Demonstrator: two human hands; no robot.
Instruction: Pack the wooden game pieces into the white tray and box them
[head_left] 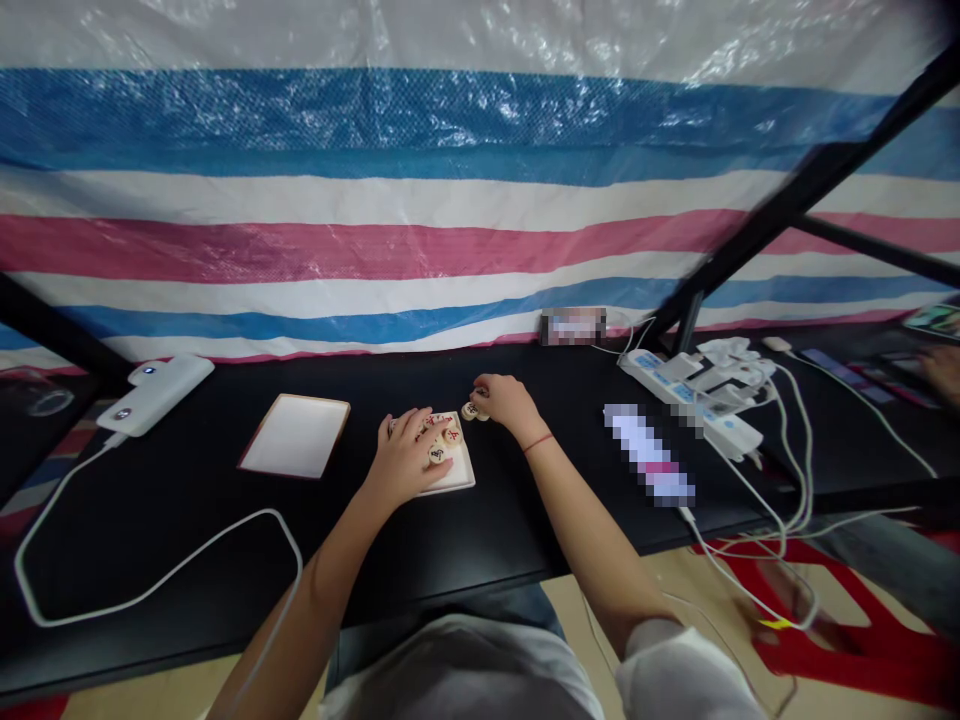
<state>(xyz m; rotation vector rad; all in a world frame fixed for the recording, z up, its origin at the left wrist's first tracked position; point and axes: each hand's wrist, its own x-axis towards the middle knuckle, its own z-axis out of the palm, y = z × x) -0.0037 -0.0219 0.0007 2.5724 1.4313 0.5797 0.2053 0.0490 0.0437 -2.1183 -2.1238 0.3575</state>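
Observation:
A small white tray [459, 476] lies on the black table [465, 550] in front of me, with several round wooden game discs [439, 453] bearing red or dark marks on it. My left hand [405, 455] rests on the tray, fingers spread over the discs. Just right of the tray's far corner, my right hand [506, 398] is curled around a disc [470, 410] at the fingertips. A red thread circles my right wrist.
A second flat white tray [296, 435] lies to the left. A white power bank [156, 393] with a long cable sits far left. A power strip [694, 395] with plugs and cables is at right. Striped tarpaulin hangs behind. Another person's hand [941, 372] shows far right.

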